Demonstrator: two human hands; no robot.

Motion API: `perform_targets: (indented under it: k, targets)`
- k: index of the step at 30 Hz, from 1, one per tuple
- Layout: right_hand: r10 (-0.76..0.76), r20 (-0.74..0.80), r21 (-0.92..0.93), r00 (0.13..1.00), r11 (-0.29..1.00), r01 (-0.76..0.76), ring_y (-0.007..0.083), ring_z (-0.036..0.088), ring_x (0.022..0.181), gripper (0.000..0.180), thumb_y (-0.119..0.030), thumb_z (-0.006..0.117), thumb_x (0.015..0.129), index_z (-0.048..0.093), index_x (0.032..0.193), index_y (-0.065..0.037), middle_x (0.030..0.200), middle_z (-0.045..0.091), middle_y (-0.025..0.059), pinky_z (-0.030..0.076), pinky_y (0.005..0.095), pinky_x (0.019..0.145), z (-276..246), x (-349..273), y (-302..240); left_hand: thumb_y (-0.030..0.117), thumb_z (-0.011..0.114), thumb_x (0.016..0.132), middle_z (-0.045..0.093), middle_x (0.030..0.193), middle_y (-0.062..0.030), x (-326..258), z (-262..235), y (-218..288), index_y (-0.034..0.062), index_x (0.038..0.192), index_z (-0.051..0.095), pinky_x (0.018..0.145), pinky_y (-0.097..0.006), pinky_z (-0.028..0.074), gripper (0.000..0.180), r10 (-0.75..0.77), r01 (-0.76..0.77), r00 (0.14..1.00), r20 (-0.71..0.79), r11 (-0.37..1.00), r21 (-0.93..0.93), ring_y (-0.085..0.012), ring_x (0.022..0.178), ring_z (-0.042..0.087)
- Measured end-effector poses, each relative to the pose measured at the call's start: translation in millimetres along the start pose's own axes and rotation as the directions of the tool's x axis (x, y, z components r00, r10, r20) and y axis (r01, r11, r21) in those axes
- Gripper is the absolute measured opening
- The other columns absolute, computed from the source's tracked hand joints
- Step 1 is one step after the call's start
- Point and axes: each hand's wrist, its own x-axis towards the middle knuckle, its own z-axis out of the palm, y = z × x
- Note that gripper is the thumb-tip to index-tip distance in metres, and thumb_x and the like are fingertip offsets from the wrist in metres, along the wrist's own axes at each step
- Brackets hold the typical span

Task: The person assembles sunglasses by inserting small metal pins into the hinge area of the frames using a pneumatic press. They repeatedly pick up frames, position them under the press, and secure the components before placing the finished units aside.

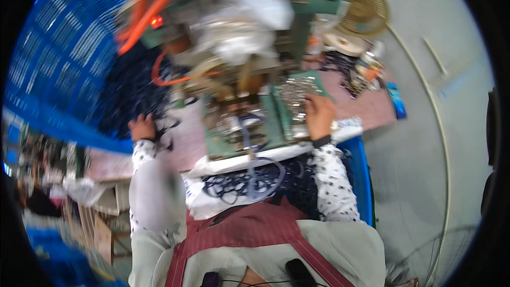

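Left hand (142, 127) at dark strips (127, 87) left of machine (247, 98), right hand (320, 117) at metal bits (297, 93) right of it, grips unclear tbh

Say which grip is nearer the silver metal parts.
Right. The right grip is at the right edge of the metal parts; left grip, well left, by dark straps.

Pink tbl (366, 109) w/ grn machine base (274, 132), parts tray (321, 83), dk strips (170, 123).
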Motion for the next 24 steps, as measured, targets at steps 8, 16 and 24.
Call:
perform_targets:
  k: [8,16,24]
  targets:
    - [0.102,0.025,0.016,0.994,0.995,-0.103,0.0263,0.059,0.083,0.006,-0.015,0.072,0.076,0.07,0.081,-0.014,0.076,0.064,0.0046,0.039,0.041,0.078,-15,12,-26,0.023,0.073,0.075,0.059,0.095,-0.0166,-13,-38,83,0.0074,0.083,0.066,0.075,-0.047,0.048,0.019,0.043,-0.191,0.961,-0.272,0.816,-0.545,-0.0378,0.087,0.058]
    - [0.034,0.227,0.438,0.973,0.889,-0.133,0.0234,0.061,0.084,0.015,-0.004,0.069,0.076,0.075,0.089,-0.008,0.088,0.071,0.0082,0.047,0.033,0.075,-47,36,-119,0.015,0.06,0.084,0.062,0.074,-0.0128,-46,-137,123,0.0084,0.095,0.056,0.065,-0.048,0.041,0.013,0.142,-0.221,0.973,-0.18,0.791,-0.57,-0.0357,0.074,0.06]
    - [0.121,0.483,0.485,0.867,0.788,-0.379,0.007,0.051,0.064,0.032,-0.005,0.075,0.072,0.066,0.103,-0.005,0.08,0.068,0.0025,0.039,0.0222,0.058,-51,40,-167,0.0,0.058,0.077,0.062,0.083,-0.0088,-73,-229,149,0.0027,0.103,0.063,0.084,-0.041,0.04,0.027,-0.093,-0.396,0.841,-0.532,0.564,-0.724,-0.0296,0.082,0.056]
